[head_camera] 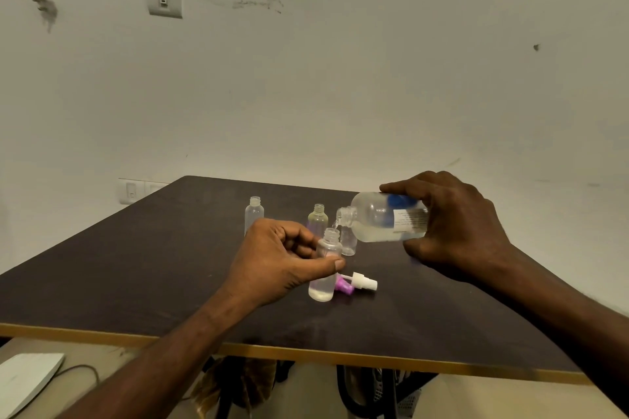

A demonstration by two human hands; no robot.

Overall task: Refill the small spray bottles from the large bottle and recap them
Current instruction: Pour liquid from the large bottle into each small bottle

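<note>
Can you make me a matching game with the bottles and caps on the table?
Things:
1. large bottle
2. small bottle in the left hand
3. white spray cap
4. far left small bottle

States:
A. lying on its side on the table
B. standing alone, open, not touched
C. tipped over, pouring
D. held upright, a little liquid at the bottom

Pairs: 1-C, 2-D, 3-A, 4-B
</note>
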